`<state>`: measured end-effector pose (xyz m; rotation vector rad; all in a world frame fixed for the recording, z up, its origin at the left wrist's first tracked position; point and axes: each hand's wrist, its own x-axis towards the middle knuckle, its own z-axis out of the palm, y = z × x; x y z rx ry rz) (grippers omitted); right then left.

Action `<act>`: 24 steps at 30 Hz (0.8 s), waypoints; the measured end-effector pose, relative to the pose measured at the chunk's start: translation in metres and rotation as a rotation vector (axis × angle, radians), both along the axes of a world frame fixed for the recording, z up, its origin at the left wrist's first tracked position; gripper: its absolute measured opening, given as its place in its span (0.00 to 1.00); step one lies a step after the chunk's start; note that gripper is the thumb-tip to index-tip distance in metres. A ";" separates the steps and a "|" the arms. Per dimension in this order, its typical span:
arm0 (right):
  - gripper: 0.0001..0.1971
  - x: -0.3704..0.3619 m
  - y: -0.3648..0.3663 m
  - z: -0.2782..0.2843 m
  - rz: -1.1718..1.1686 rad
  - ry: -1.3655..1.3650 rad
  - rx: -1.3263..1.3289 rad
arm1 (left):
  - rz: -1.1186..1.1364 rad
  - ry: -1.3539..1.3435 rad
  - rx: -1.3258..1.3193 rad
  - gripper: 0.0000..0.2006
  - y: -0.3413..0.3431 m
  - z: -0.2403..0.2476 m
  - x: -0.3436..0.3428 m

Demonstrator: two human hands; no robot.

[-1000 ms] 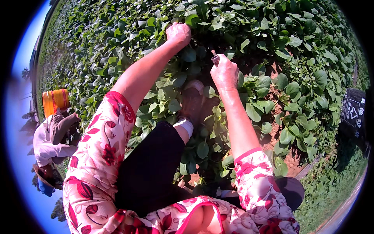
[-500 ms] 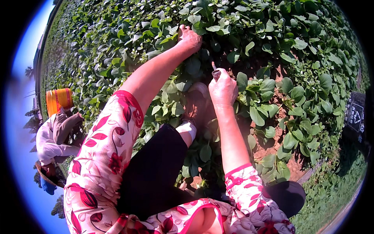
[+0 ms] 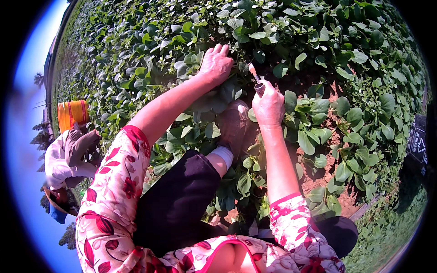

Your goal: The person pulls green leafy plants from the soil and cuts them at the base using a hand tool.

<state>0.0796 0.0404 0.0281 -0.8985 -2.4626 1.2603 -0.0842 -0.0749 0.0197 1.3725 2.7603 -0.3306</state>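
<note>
My left hand (image 3: pixel 216 65) rests over the leafy green plants (image 3: pixel 186 68), fingers extended and a little apart, back of the hand up. Its fingertips touch or hover just above the leaves; nothing shows in its grasp. My right hand (image 3: pixel 268 104) is closed round a small hand tool (image 3: pixel 253 73) with a dark, round handle end and a narrow metal blade. The blade points up and left, toward shaded leaves near my left hand. Most of the handle is hidden in my fist. Between my arms, my shoe (image 3: pixel 233 125) stands among the plants.
Broad-leaved plants (image 3: pixel 314 132) grow to the right, with reddish soil (image 3: pixel 318 173) showing between them. A dark box or bag (image 3: pixel 416 141) with white marks stands at the right edge. Another person (image 3: pixel 68 154) bends over at the far left, beside an orange bucket (image 3: pixel 73 114).
My left hand has drawn back a little toward me, out of the foliage, and its fingers now show. My right hand has shifted slightly right and nearer, with more of the blade visible.
</note>
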 end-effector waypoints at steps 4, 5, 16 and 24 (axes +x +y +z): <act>0.08 -0.001 -0.007 0.001 0.007 -0.033 0.014 | -0.255 0.175 -0.038 0.10 0.025 0.005 -0.018; 0.08 -0.002 -0.008 -0.003 -0.002 -0.005 0.030 | -0.107 -0.023 -0.149 0.13 0.034 0.007 -0.022; 0.05 -0.065 0.002 -0.018 0.150 -0.059 0.144 | 0.459 -0.339 -0.206 0.17 0.040 0.004 -0.037; 0.08 0.006 0.021 0.013 0.265 0.000 0.063 | 0.342 -0.245 -0.016 0.12 -0.006 -0.001 0.018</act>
